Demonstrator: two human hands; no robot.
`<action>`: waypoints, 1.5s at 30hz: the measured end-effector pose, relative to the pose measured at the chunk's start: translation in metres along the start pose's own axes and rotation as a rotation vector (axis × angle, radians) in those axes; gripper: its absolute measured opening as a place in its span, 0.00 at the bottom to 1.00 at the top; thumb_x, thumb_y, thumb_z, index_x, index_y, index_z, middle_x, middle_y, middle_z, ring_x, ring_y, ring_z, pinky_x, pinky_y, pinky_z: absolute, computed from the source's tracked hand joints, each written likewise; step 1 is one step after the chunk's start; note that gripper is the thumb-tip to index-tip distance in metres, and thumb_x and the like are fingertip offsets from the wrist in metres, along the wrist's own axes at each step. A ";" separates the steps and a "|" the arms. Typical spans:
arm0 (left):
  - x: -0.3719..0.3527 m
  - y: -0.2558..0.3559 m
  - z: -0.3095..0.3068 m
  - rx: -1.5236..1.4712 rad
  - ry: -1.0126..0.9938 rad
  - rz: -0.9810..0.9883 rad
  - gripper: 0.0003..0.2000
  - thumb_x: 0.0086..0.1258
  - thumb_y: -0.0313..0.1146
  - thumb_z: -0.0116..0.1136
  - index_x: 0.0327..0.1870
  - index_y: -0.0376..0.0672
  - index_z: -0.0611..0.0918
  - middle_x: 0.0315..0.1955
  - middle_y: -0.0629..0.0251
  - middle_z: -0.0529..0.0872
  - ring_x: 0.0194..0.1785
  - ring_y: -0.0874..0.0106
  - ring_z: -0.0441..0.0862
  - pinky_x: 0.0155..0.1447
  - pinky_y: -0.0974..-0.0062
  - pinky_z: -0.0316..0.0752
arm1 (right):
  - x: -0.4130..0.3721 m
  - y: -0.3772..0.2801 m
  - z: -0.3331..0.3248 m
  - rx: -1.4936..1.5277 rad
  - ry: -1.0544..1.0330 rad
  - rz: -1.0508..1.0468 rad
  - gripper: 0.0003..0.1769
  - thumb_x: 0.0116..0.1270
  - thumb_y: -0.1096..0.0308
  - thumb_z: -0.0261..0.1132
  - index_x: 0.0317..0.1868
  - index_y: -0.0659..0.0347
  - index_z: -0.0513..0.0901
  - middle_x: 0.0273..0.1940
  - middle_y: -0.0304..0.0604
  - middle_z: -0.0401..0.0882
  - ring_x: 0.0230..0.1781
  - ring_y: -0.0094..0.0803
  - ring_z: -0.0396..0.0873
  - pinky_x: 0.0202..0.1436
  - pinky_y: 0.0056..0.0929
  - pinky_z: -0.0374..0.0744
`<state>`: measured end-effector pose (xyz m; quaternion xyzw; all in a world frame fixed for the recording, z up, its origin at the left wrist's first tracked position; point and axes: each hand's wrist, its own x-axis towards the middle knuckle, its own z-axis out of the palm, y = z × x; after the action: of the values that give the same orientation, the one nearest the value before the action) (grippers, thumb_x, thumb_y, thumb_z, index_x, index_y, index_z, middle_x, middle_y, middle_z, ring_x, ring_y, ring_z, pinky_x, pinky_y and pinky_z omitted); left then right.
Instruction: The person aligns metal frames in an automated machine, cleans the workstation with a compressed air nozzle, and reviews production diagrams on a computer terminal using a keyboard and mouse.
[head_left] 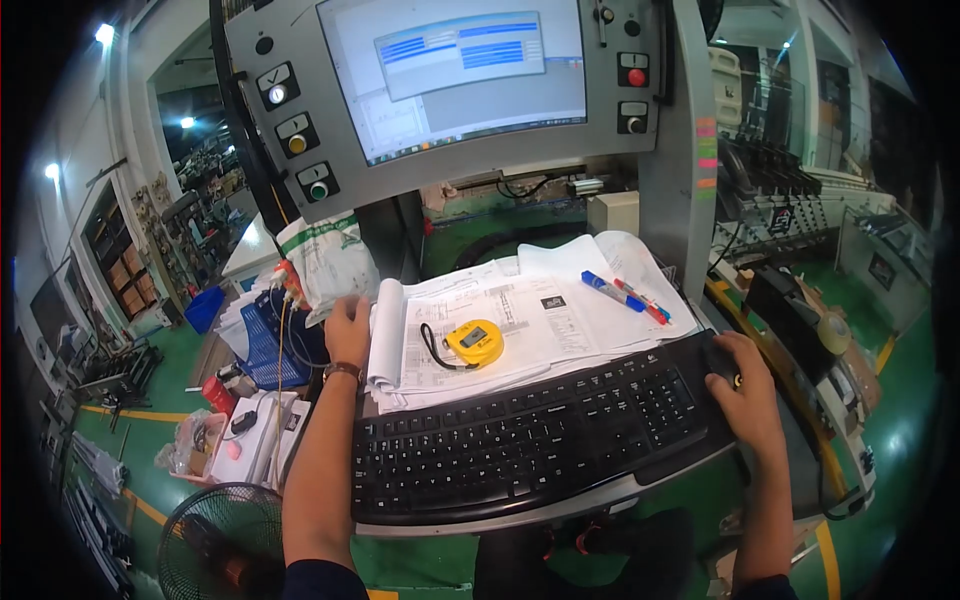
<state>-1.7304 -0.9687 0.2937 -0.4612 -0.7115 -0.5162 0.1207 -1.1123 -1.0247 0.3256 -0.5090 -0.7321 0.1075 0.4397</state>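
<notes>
Right hand (748,395) grips the dark mouse (719,354), just off the keyboard (530,440)'s right end, while the left hand (347,335) sits beside the papers (540,335), grip unclear.

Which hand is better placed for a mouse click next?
Right, most likely: the right hand rests on the mouse, while the left hand is at the left side of the papers.

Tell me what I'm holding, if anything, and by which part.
Your right hand cups the dark mouse from above, by its body; whether your left hand holds anything cannot be told.
</notes>
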 end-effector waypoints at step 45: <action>0.015 -0.022 0.001 -0.017 -0.063 0.014 0.22 0.81 0.48 0.60 0.58 0.35 0.86 0.52 0.48 0.92 0.57 0.59 0.89 0.64 0.65 0.78 | -0.022 -0.030 0.027 -0.203 0.010 -0.396 0.09 0.71 0.70 0.67 0.48 0.58 0.90 0.62 0.47 0.83 0.71 0.50 0.75 0.74 0.49 0.68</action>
<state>-1.7556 -0.9607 0.2892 -0.4832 -0.7072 -0.5066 0.0981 -1.1503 -1.0492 0.3160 -0.3974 -0.8227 -0.0580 0.4023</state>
